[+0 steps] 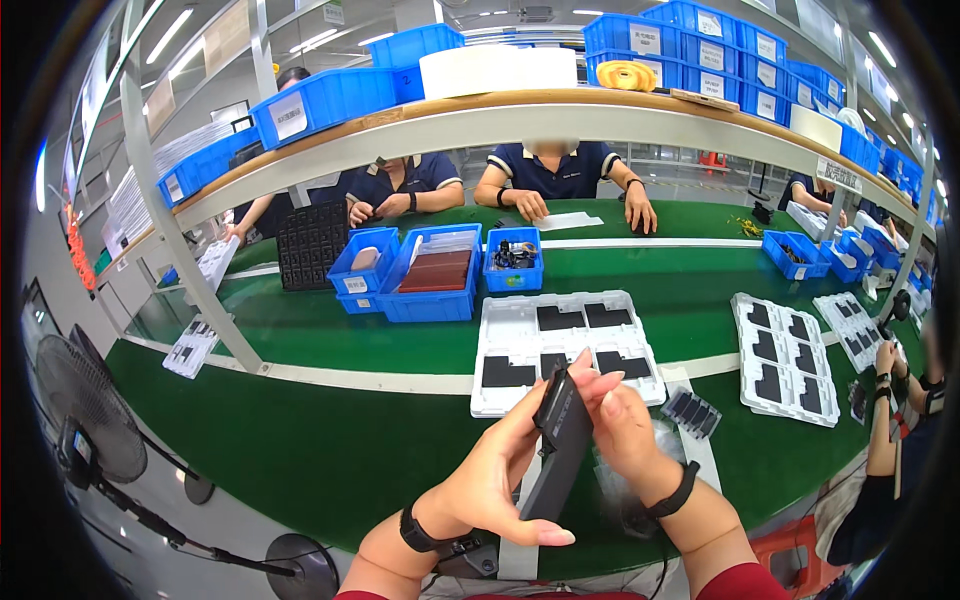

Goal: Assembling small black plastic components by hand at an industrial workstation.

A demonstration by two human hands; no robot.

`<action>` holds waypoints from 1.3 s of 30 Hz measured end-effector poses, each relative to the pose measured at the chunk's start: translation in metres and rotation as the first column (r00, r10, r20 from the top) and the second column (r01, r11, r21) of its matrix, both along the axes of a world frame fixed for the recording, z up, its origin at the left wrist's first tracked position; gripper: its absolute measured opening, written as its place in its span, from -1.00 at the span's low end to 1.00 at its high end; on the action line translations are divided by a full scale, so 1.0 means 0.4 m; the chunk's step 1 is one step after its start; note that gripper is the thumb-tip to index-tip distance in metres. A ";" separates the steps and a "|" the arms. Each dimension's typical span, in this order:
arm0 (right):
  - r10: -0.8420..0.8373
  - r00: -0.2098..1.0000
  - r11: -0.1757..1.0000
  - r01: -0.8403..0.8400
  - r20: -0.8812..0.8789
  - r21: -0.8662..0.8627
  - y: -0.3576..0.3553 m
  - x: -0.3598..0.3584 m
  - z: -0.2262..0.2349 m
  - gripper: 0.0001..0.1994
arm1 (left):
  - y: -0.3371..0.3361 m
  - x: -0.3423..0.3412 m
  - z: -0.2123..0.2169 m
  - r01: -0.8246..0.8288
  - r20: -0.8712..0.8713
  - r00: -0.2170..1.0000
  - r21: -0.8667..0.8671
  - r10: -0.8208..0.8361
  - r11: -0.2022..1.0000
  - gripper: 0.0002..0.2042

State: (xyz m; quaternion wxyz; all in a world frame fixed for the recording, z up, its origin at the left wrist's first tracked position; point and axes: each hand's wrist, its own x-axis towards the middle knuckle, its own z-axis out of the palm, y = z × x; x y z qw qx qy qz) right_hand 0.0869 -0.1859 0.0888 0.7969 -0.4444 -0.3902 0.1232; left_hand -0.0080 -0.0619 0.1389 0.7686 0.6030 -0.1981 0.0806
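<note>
The left hand (478, 487) is wrapped round a flat black block (563, 452), tipped maybe to show its thin side. The right hand (628, 432) bunches at its top; I can't tell if it grips. Below is the green tabletop (290, 445); beyond, a white tray's (507, 335) pockets likely keep black pieces (606, 316) apart.

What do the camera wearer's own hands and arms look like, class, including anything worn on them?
The left hand and right hand are both ungloved. A black band circles the left wrist, and another black band the right. Dark red sleeves show at the lower edge; the forearms are otherwise uncovered.
</note>
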 end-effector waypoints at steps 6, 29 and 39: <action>0.311 0.927 0.949 -0.290 -0.208 0.126 -0.004 -0.025 0.005 -0.79 | 0.022 0.003 0.000 0.089 0.212 0.968 0.204 -0.132 0.975 -0.01; -0.422 0.644 0.851 0.524 0.638 0.034 -0.026 -0.036 0.081 -0.94 | 0.024 0.024 -0.004 -0.904 0.820 0.417 0.331 0.391 0.269 -0.74; -0.466 0.622 0.810 0.586 0.629 0.020 -0.033 -0.035 0.084 -0.94 | 0.045 -0.001 -0.016 -0.962 0.924 0.203 0.250 0.323 -0.111 -0.73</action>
